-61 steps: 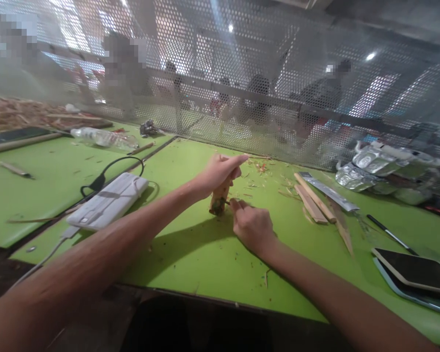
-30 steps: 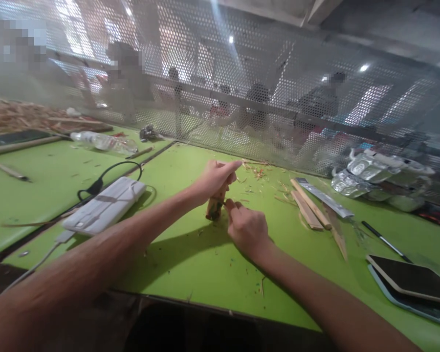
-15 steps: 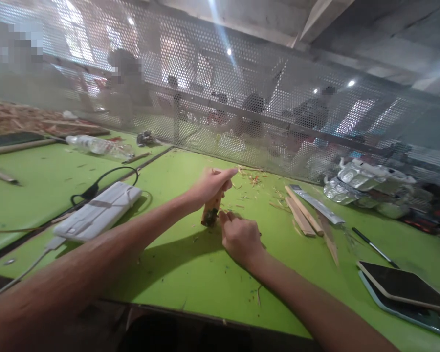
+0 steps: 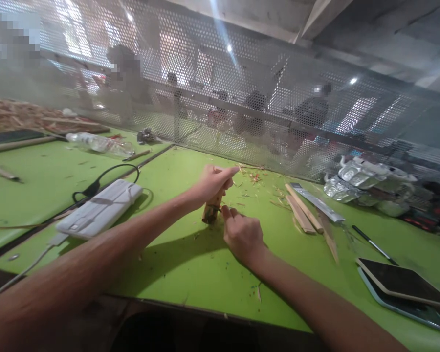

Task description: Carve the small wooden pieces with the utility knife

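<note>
Near the middle of the head view, a small wooden block (image 4: 211, 211) stands tilted on the green table, its lower end dark and greenish. My left hand (image 4: 215, 185) is closed around its upper part, thumb pointing right. Just right of the block, my right hand (image 4: 244, 233) is curled into a fist with its fingertips close to the wood. A thin dark tool (image 4: 218, 210) pokes out from those fingers and touches the block's lower part; the rest of it is hidden in the fist.
Wood strips (image 4: 299, 214) and a packaged strip (image 4: 317, 201) lie to the right, with a pen (image 4: 374, 244) and stacked phones (image 4: 403, 288) nearer. A white power bank (image 4: 99, 208) with cables is left. Behind, a perforated metal screen (image 4: 205, 107) crosses the table, with wrapped bottles (image 4: 363, 181) before it.
My right hand has shifted very slightly to the right, and the thin tool now shows across the block's lower part. My left hand keeps its hold on the block.
</note>
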A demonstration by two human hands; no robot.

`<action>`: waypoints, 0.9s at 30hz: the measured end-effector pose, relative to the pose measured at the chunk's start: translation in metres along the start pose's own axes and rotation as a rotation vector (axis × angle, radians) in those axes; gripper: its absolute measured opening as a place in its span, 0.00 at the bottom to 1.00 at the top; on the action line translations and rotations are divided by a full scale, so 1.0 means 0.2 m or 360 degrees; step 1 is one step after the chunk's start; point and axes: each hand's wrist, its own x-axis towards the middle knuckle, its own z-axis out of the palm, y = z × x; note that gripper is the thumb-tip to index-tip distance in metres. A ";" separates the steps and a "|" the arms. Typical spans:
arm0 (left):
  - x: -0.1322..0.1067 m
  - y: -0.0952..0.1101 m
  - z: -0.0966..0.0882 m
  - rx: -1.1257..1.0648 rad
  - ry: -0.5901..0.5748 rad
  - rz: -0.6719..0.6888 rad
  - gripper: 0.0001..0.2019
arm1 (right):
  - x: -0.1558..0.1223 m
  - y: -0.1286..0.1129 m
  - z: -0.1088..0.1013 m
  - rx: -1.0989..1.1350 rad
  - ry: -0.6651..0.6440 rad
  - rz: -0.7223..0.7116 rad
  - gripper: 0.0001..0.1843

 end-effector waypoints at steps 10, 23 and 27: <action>0.00 -0.01 -0.01 -0.0008 -0.0032 -0.0009 0.30 | -0.02 -0.01 -0.01 0.0008 -0.0153 -0.0002 0.16; -0.05 0.02 0.04 0.0033 0.0182 0.0025 0.26 | 0.03 0.00 -0.02 0.0154 -0.0146 0.0142 0.15; -0.07 0.04 0.05 0.0090 0.0164 0.0062 0.25 | 0.04 0.05 0.01 0.0285 -0.0161 0.0054 0.18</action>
